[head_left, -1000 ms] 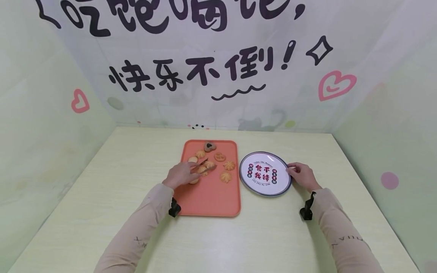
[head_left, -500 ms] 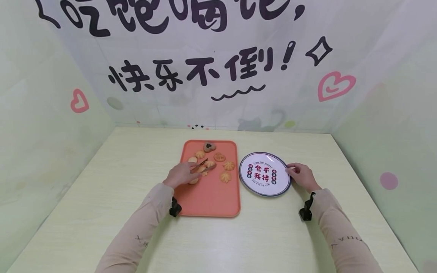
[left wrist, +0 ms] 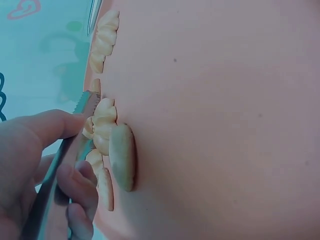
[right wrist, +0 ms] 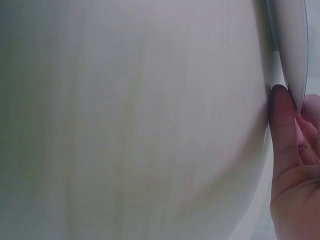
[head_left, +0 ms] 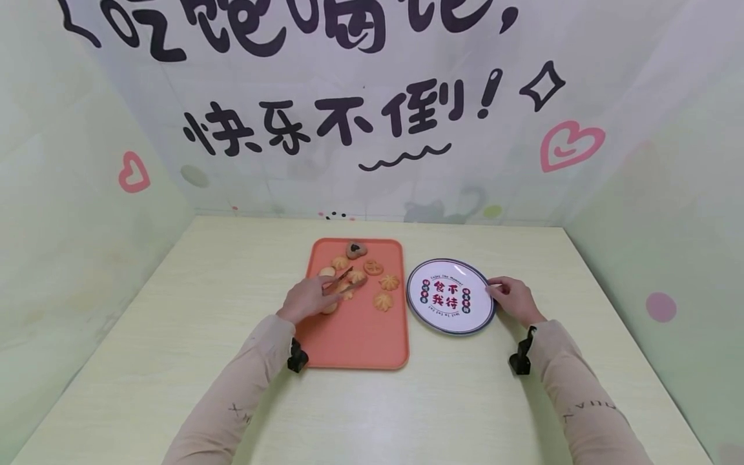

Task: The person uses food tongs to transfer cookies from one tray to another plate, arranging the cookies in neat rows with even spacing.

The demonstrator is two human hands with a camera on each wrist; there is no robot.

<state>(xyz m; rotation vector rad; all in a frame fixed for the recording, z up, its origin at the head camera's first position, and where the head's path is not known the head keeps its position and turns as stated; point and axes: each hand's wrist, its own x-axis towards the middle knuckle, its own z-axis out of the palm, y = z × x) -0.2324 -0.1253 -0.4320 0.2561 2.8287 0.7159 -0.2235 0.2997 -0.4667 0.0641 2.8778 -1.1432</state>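
Observation:
My left hand [head_left: 305, 300] holds a pair of metal tongs [left wrist: 56, 175] over the left part of the orange tray [head_left: 354, 342]. In the head view the tongs' two arms reach around a flower-shaped cookie [head_left: 355, 277]; whether they touch it, I cannot tell. The left wrist view has a serrated tip beside a ridged cookie [left wrist: 104, 127], with a pale smooth cookie [left wrist: 122, 157] nearer. To the right, my right hand [head_left: 517, 300] pinches the rim of a white plate [head_left: 421, 315] with a blue edge and red lettering. In the right wrist view the thumb and fingers grip that rim.
Several other cookies share the tray: a brown heart-shaped cookie [head_left: 356, 250] at the back, a round patterned cookie [head_left: 373, 267] and a flower-shaped cookie [head_left: 383, 301] on the right. The pale wooden table [head_left: 442, 400] meets printed walls at the back and sides.

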